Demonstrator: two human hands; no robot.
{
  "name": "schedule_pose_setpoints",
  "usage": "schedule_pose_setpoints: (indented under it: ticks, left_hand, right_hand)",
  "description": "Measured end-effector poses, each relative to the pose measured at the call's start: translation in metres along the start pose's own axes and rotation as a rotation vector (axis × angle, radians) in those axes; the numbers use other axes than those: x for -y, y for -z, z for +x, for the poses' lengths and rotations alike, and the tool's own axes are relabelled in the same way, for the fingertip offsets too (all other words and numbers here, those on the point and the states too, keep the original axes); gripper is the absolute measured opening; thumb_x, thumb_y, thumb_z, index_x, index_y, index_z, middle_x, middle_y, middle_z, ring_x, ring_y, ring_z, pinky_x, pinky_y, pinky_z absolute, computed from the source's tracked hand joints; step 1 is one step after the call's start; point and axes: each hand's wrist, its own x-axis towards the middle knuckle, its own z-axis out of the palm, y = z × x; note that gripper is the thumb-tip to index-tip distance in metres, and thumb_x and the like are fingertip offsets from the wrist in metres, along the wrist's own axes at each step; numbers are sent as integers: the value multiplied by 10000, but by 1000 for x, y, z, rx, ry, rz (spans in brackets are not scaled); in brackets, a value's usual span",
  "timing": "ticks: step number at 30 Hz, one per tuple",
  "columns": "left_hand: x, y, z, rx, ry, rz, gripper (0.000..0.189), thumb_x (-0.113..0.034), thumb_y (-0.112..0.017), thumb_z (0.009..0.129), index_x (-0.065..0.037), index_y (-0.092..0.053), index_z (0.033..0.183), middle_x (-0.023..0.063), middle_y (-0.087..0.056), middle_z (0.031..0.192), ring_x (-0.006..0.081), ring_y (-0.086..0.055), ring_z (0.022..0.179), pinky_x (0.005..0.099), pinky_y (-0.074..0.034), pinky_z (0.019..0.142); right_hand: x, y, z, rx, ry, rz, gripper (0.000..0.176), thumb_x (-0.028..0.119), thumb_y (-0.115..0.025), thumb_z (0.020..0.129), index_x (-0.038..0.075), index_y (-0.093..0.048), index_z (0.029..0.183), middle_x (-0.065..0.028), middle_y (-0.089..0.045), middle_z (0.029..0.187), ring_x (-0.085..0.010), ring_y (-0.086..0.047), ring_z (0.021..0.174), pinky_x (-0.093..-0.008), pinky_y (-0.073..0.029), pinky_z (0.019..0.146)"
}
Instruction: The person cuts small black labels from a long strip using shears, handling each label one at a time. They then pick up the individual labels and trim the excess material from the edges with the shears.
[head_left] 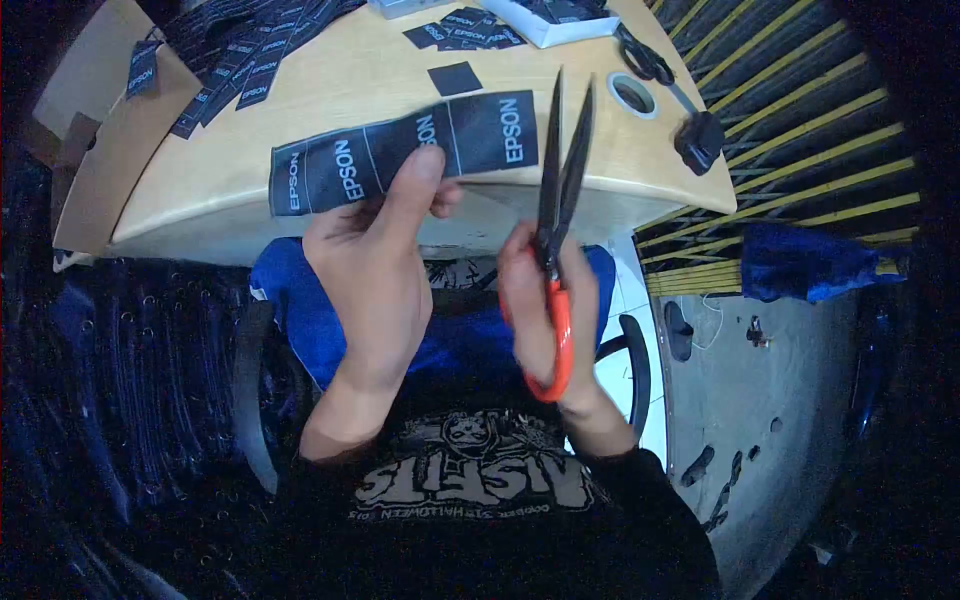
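"Head view: state the condition of the left hand (370, 255)."

"Left of centre, clamped on a black strip (390, 150). The thumb presses on the upper face; the other fingers are partly hidden beneath."

"Describe the strip."

"It spans from left of centre to centre of the frame, raised in front of the near edge of the worktop (345, 75). White lettering reads EPSON four times, and thin white lines divide the sections. The right end sits slightly higher than the left."

"State the condition of the right hand (540, 320)."

"Right of centre, clamped on the red handles of the scissors (552, 200). The blades point to the top of the frame, tips parted. The left blade stands just beside the right end of the strip; whether the two touch cannot be told."

"List the items on the worktop."

"Upper centre: a plain black square (455, 79) lies behind the strip. Above it, a pile of printed pieces (465, 32) lies near a white tray (545, 36). Upper left: further printed strips (258, 70) lie overlapped. Upper right: a white ring (615, 84) is located near a black-handled tool (648, 60)."

"Left edge of the worktop?"

"A cardboard box (125, 150), upper left, with one printed label (142, 72) against it."
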Motion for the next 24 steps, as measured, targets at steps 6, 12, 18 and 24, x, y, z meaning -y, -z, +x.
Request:
schedule_pose_setpoints:
  ticks: [6,12,18,24]
  left_hand:
    - [7,1,3,64,-22,34,105,-53,-657,787,27,-640,853,74,-637,763,114,-579,642,221,-445,606]
    - [2,-3,-5,13,-86,204,108,-40,-666,780,22,-649,866,50,-646,804,80,-580,688,213,-460,635]
    - [-2,1,-5,41,-151,197,109,-34,-670,775,28,-651,863,35,-645,799,67,-573,693,203,-458,649]
    - [-6,0,-7,24,-168,263,107,-33,-674,772,41,-653,847,27,-641,771,58,-558,673,197,-451,626]
  right_hand:
    - [-10,-13,-30,112,88,-106,201,172,-578,840,20,-478,927,12,-432,671,-56,-383,593,-197,-328,528]
    - [-1,-16,-15,101,142,-137,323,183,-669,772,8,-477,964,-87,-556,630,-174,-573,534,-275,-445,510]
    - [6,-17,-12,139,148,-126,355,198,-655,785,-18,-483,1008,-110,-565,632,-206,-588,534,-293,-455,518]
    - [11,-18,-12,147,146,-131,356,211,-653,787,-18,-487,1003,-121,-560,626,-230,-588,525,-305,-455,512]
